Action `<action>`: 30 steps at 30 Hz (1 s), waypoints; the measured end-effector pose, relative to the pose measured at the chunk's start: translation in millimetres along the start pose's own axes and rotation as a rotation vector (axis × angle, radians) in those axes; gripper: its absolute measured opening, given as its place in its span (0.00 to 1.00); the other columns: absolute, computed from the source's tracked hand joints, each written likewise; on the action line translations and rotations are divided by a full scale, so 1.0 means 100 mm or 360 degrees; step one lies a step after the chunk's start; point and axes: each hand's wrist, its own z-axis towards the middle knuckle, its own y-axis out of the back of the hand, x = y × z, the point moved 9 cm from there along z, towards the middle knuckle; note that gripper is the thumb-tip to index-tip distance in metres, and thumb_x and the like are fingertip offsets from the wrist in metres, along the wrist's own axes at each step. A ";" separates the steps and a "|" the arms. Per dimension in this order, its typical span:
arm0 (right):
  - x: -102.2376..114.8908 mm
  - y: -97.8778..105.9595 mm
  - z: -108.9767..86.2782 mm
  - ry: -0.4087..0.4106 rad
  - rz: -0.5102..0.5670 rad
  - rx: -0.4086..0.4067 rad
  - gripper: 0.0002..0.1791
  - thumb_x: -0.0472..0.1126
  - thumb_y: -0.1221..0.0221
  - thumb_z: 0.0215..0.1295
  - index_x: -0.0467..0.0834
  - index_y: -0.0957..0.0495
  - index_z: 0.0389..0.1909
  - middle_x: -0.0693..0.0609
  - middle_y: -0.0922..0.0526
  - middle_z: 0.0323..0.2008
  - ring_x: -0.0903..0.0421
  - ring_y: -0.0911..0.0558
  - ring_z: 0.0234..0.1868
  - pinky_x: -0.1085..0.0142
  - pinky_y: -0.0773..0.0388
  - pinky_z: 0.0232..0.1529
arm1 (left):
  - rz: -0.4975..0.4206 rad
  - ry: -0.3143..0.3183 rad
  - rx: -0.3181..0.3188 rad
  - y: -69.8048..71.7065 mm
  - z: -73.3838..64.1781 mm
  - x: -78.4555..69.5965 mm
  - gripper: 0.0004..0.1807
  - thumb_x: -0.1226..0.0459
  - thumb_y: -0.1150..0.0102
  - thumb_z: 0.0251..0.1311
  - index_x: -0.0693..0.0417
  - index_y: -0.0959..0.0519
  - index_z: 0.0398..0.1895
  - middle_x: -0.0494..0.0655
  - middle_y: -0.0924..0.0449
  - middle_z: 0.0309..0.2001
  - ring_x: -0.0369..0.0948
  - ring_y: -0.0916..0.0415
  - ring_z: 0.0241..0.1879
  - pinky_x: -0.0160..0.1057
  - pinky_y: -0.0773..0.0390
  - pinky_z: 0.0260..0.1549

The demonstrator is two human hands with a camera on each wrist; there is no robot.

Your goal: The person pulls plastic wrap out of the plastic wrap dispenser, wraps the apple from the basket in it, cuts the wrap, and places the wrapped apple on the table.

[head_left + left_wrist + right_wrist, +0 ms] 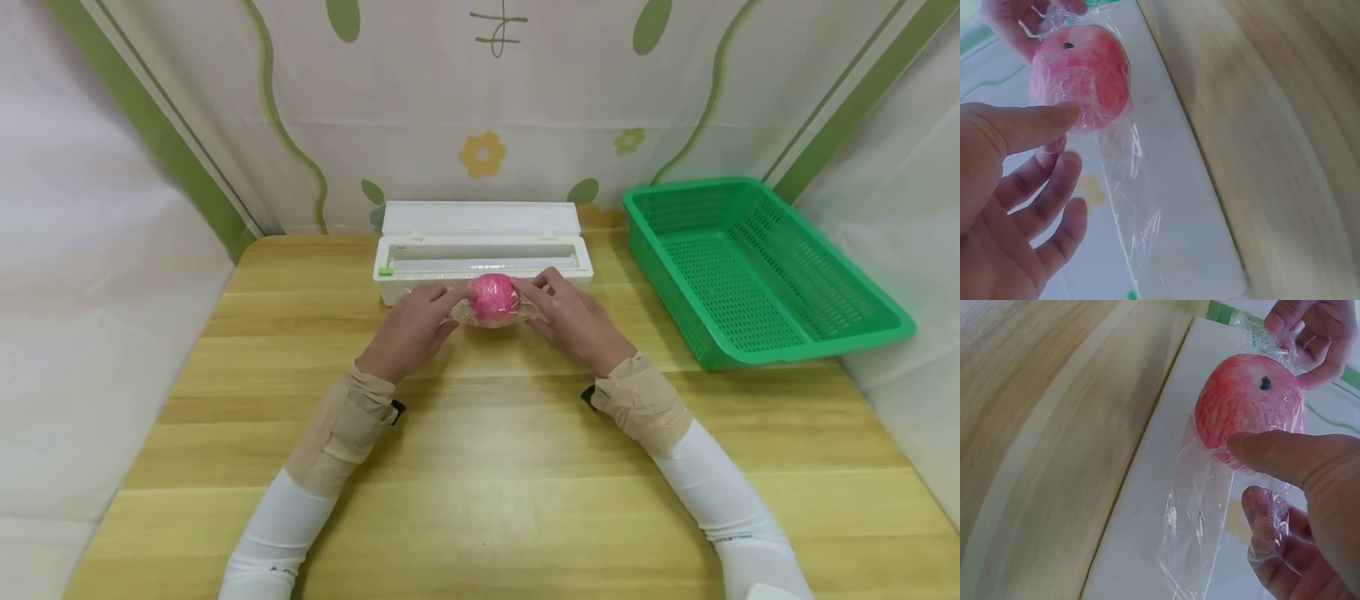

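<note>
Gripping the apple (495, 298) in film (1135, 150) are left hand (416, 323) and right hand (572, 317). A box (482, 241) stands at the desk's (480, 467) far edge.

The left arm (292, 517) and right arm (738, 508) reach forward, slanting inward, each wrist (356, 417) bound in tan wrapping. The left hand (414, 327) and right hand (573, 321) face each other, apart, both gripping, each thumb (1035, 127) nearly straight, the other fingers (1047, 203) bent.
</note>
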 end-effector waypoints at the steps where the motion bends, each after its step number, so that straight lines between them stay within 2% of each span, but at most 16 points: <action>1: 0.00 0.00 -0.01 -0.0004 0.0010 -0.0008 0.38 0.34 0.25 0.61 0.46 0.26 0.73 0.42 0.19 0.47 0.46 0.16 0.40 0.55 0.12 0.43 | -0.0023 0.0004 0.0004 -0.01 0.00 0.01 0.29 0.71 0.29 0.64 0.55 0.23 0.68 0.55 0.18 0.42 0.51 0.21 0.41 0.47 0.17 0.43; 3: -0.01 0.00 -0.01 -0.0012 0.0024 -0.0012 0.38 0.34 0.25 0.61 0.45 0.27 0.72 0.42 0.19 0.45 0.46 0.16 0.40 0.54 0.11 0.43 | -0.0075 0.0013 0.0016 -0.02 -0.01 0.02 0.29 0.72 0.30 0.65 0.55 0.24 0.69 0.55 0.19 0.42 0.48 0.24 0.38 0.44 0.17 0.40; 6: -0.03 -0.01 0.00 -0.0040 0.0067 -0.0006 0.34 0.34 0.25 0.62 0.42 0.28 0.68 0.42 0.17 0.46 0.45 0.14 0.43 0.52 0.11 0.46 | -0.0125 0.0026 0.0026 -0.02 -0.02 0.03 0.29 0.72 0.31 0.66 0.55 0.24 0.69 0.56 0.21 0.44 0.47 0.24 0.38 0.43 0.16 0.40; 10: -0.05 0.00 0.02 -0.0079 0.0128 -0.0013 0.25 0.34 0.26 0.63 0.39 0.25 0.58 0.41 0.15 0.47 0.45 0.12 0.47 0.53 0.10 0.49 | -0.0137 0.0045 0.0032 -0.01 -0.02 0.05 0.28 0.72 0.31 0.67 0.53 0.23 0.69 0.57 0.21 0.45 0.48 0.23 0.39 0.43 0.16 0.41; 13: -0.05 0.02 0.02 -0.0072 0.0110 -0.0047 0.22 0.34 0.26 0.62 0.38 0.21 0.55 0.42 0.15 0.45 0.46 0.12 0.44 0.55 0.11 0.48 | -0.0119 0.0050 0.0025 0.00 -0.01 0.05 0.27 0.71 0.31 0.67 0.52 0.22 0.69 0.55 0.20 0.45 0.48 0.23 0.39 0.42 0.16 0.41; 15: -0.05 0.05 0.02 -0.0046 0.0053 -0.0086 0.22 0.35 0.24 0.61 0.38 0.19 0.55 0.43 0.15 0.42 0.47 0.13 0.42 0.56 0.11 0.46 | -0.0090 0.0044 0.0004 0.01 -0.01 0.05 0.27 0.70 0.31 0.67 0.51 0.21 0.69 0.55 0.19 0.44 0.48 0.22 0.39 0.43 0.17 0.41; 22: -0.05 0.14 0.01 0.0006 -0.0189 -0.0211 0.26 0.44 0.21 0.57 0.51 0.13 0.57 0.48 0.13 0.35 0.49 0.14 0.37 0.52 0.20 0.42 | 0.0048 0.0029 -0.0085 0.08 0.01 0.04 0.24 0.68 0.31 0.67 0.49 0.18 0.66 0.55 0.15 0.43 0.52 0.24 0.45 0.47 0.22 0.47; 26: -0.05 0.16 0.00 0.0035 -0.0163 -0.0228 0.26 0.45 0.21 0.58 0.52 0.13 0.59 0.49 0.15 0.32 0.51 0.16 0.32 0.56 0.20 0.36 | -0.0010 0.0037 -0.0068 0.07 0.00 0.05 0.24 0.70 0.33 0.69 0.51 0.19 0.68 0.55 0.19 0.41 0.50 0.25 0.39 0.44 0.21 0.40; 30: -0.05 0.16 0.00 0.0094 -0.0122 -0.0225 0.27 0.44 0.22 0.59 0.51 0.14 0.61 0.49 0.19 0.31 0.53 0.21 0.25 0.62 0.25 0.27 | -0.0049 0.0043 -0.0047 0.05 -0.01 0.06 0.25 0.71 0.36 0.71 0.54 0.21 0.70 0.55 0.22 0.40 0.47 0.27 0.35 0.41 0.22 0.35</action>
